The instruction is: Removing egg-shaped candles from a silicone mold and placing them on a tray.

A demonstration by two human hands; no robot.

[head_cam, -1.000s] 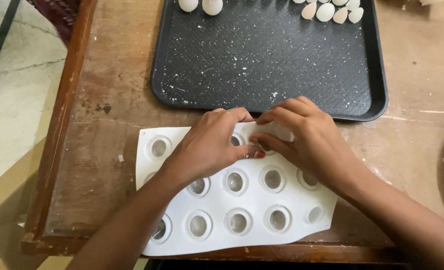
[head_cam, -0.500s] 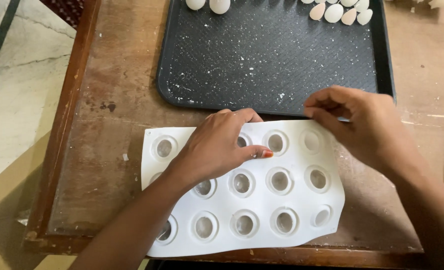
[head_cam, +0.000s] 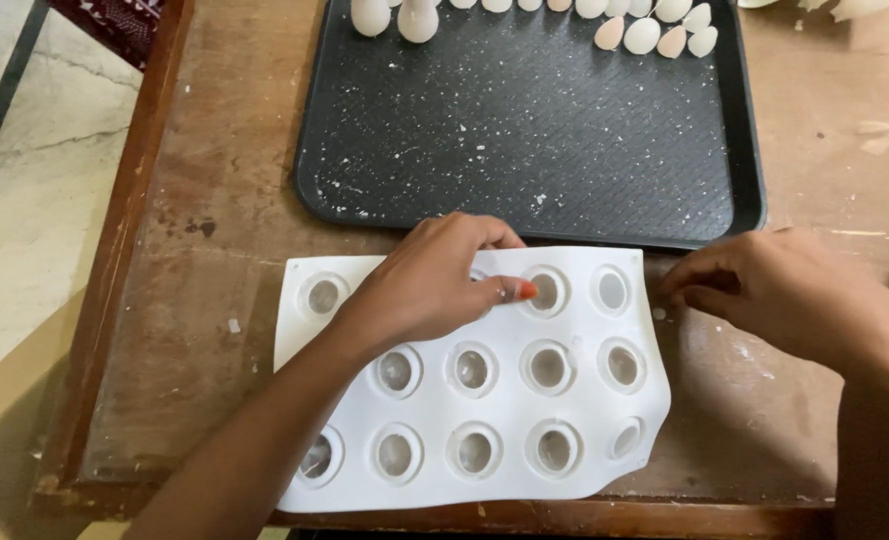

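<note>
Left hand [head_cam: 429, 290] presses white mould [head_cam: 484, 400]; right hand [head_cam: 784, 295] beside it

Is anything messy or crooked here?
Yes. The floppy white silicone mould sheet lies wavy, its right edge buckled and its near edge reaching the wooden table's rim. White crumbs speckle the black plastic tray. The left hand presses the sheet; the right hand rests beside it.

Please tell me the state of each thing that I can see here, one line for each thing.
white mould sheet: lies flat on the table, near edge wavy, cavities look empty.
left hand: pressing on the mould's top row.
right hand: fingers curled, at the mould's right edge.
black tray: mostly bare, dusted with white specks.
small white pieces: lined along the tray's far edge.
wooden table: worn, stained.
</note>
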